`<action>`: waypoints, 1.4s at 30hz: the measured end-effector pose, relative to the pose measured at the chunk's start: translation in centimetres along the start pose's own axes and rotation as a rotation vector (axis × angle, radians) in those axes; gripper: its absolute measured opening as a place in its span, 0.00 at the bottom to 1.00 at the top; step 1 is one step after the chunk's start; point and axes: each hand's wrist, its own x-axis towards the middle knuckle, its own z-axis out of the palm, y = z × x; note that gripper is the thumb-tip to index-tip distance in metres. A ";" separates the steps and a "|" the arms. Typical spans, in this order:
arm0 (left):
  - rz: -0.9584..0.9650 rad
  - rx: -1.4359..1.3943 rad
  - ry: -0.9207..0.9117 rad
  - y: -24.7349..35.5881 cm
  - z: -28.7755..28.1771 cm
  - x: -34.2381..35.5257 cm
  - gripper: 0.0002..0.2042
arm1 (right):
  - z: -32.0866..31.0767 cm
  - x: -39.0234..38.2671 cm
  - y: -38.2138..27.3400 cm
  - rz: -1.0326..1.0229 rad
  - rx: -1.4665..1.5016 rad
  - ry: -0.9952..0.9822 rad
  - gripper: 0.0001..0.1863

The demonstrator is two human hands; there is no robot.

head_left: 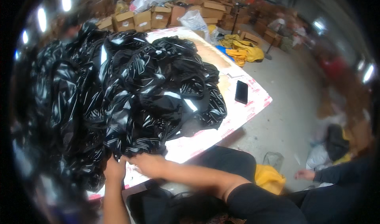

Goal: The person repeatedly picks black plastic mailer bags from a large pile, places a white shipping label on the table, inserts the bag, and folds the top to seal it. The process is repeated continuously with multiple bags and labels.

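A big heap of black garments with pale stripes and shiny patches covers most of the table. At the heap's near edge, my left hand is closed on the black cloth. Just to its right, my right hand reaches in from the lower right, its fingers curled at the same fold of cloth. The fingertips of both hands are partly hidden in the dark fabric.
The table has a white, red-printed cover, with a black phone near its right corner. Cardboard boxes line the back. Yellow garments lie on the floor. At the right, another person's hand shows beside a dark sleeve.
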 end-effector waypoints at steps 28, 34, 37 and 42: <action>0.154 -0.018 0.146 -3.2 2.2 -0.1 0.22 | -5.4 -7.9 8.4 -0.323 -0.182 0.745 0.25; 0.101 -0.108 0.117 -2.2 1.3 -0.9 0.20 | -14.4 -15.4 22.4 0.640 -0.592 1.113 0.31; 0.150 -0.004 0.230 -3.3 2.5 -0.2 0.20 | -16.7 -18.6 26.5 1.138 -0.576 1.099 0.45; 0.160 -0.012 0.118 -2.8 1.2 -0.3 0.22 | -17.5 -20.5 29.6 1.135 -0.391 0.973 0.45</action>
